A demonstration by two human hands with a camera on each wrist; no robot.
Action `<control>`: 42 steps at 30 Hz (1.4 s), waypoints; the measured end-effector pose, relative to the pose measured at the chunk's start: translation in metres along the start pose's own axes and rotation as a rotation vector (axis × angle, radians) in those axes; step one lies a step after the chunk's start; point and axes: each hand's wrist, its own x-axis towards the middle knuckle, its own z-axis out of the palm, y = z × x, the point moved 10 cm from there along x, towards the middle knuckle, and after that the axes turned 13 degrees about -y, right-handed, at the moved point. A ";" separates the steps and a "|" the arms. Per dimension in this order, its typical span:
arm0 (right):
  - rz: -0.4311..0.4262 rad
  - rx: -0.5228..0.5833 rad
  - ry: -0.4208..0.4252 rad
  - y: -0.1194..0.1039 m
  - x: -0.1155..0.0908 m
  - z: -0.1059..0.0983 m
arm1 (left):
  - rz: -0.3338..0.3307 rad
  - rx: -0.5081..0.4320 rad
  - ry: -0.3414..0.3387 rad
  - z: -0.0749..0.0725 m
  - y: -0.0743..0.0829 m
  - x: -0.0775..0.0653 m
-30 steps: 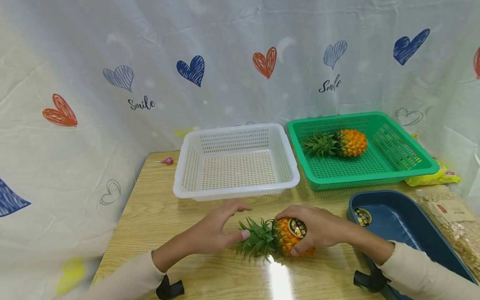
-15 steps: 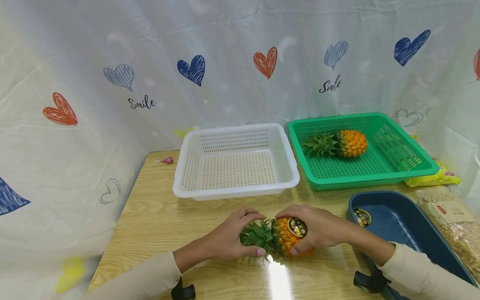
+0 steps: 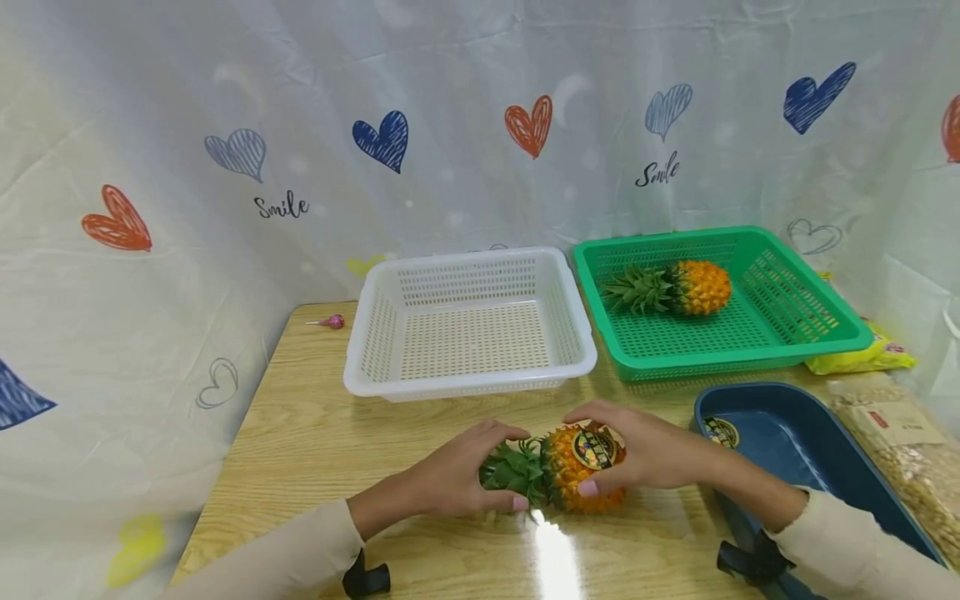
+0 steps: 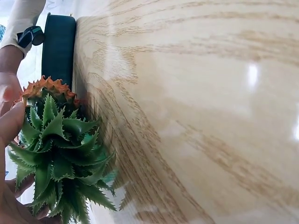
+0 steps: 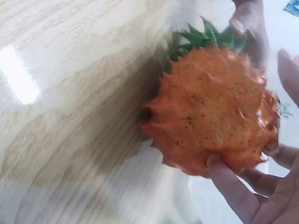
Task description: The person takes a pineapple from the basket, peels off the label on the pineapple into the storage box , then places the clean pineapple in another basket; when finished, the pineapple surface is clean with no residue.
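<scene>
A small pineapple (image 3: 570,475) lies on its side on the wooden table, its green crown to the left and a dark round label on its orange body. My left hand (image 3: 465,471) holds it round the crown, thumb on the near side. In the left wrist view the spiky leaves (image 4: 60,158) sit between thumb and fingers. My right hand (image 3: 645,450) is at the body's other end. In the right wrist view a fingertip (image 5: 224,179) touches the pineapple's rind, while the thumb (image 5: 288,77) stands apart from it. The underside of the fruit is hidden.
A white basket (image 3: 472,383) stands behind the hands. Right of it, a green basket (image 3: 735,362) holds another pineapple (image 3: 701,287). A blue tub (image 3: 787,442) is beside my right forearm, with a bag of grains (image 3: 892,425) beyond. A lollipop (image 3: 333,321) lies at the far left.
My left hand has moved right and taken hold of the crown. My right hand has loosened and shifted slightly right and up. The pineapple has hardly moved.
</scene>
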 end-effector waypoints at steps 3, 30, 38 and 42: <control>0.007 0.021 0.029 0.001 -0.005 -0.005 | 0.004 -0.003 -0.006 0.000 0.000 0.000; 0.071 -0.083 0.175 0.008 -0.020 -0.029 | 0.029 0.003 -0.016 0.000 0.001 -0.001; 0.054 0.015 0.126 0.012 -0.018 -0.025 | 0.034 0.012 -0.017 0.000 0.002 -0.001; 0.015 0.076 0.118 0.010 -0.018 -0.025 | 0.032 0.012 -0.020 0.001 0.002 -0.001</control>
